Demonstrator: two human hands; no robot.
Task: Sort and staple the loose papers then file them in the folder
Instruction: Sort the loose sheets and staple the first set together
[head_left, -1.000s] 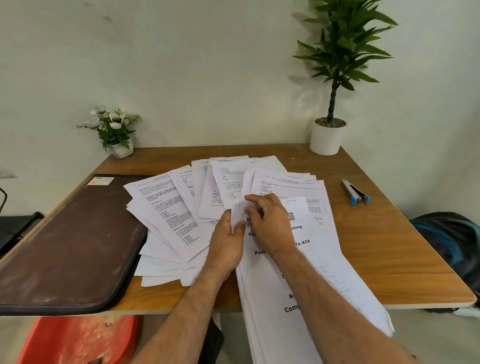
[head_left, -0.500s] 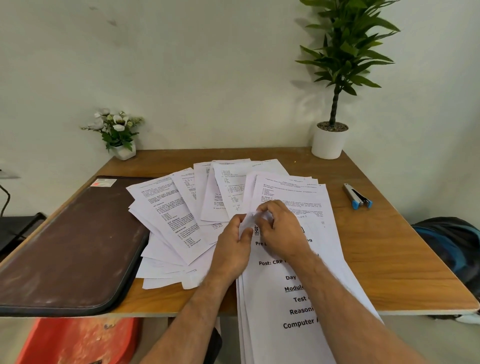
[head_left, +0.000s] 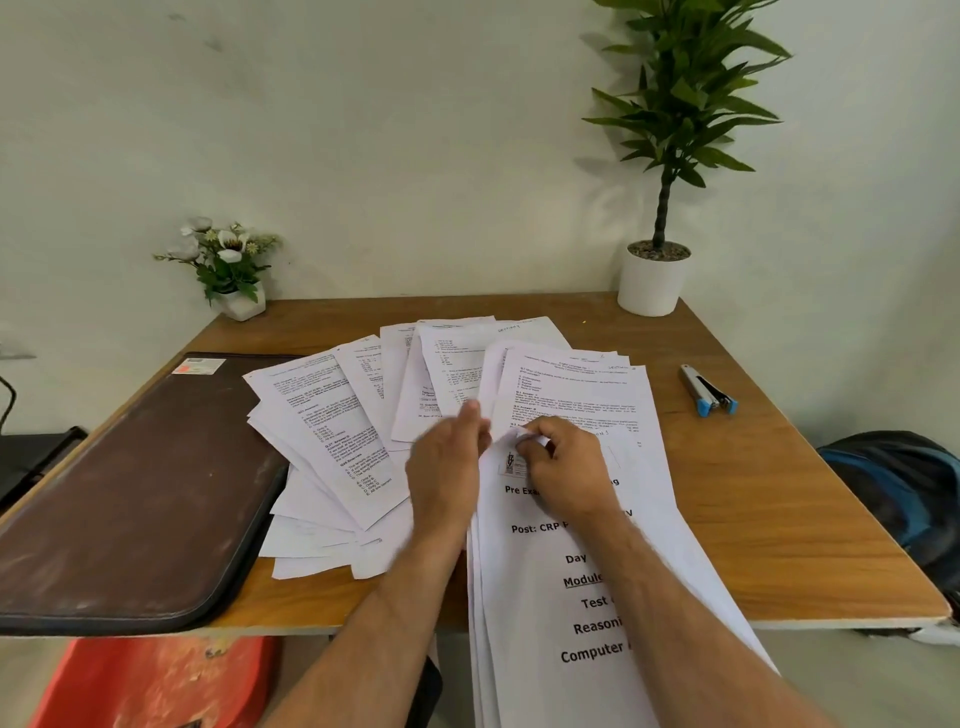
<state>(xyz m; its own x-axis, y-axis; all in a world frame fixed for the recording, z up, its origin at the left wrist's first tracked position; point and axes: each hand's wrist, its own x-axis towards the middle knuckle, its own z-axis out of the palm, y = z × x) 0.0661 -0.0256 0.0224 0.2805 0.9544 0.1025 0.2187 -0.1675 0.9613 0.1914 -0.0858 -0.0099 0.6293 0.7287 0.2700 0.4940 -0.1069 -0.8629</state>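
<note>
Loose printed papers (head_left: 332, 431) lie fanned across the middle of the wooden table (head_left: 779, 519). A stack with a large-print cover sheet (head_left: 545, 597) hangs over the near edge. My right hand (head_left: 561, 462) pinches the curled top left corner of that cover sheet. My left hand (head_left: 447, 467) lies beside it with straight fingers, blurred, over the fanned sheets. A brown zip folder (head_left: 130, 493) lies shut at the left. A stapler (head_left: 709, 389) with blue ends rests at the right.
A tall potted plant in a white pot (head_left: 652, 280) stands at the back right corner, a small flower pot (head_left: 236, 291) at the back left. A dark bag (head_left: 898, 488) sits on the floor at the right. A red stool (head_left: 156, 680) is below the table's front.
My left hand has let go of the cover sheet's corner and straightened towards the fanned papers. My right hand still pinches the corner, now curled up more.
</note>
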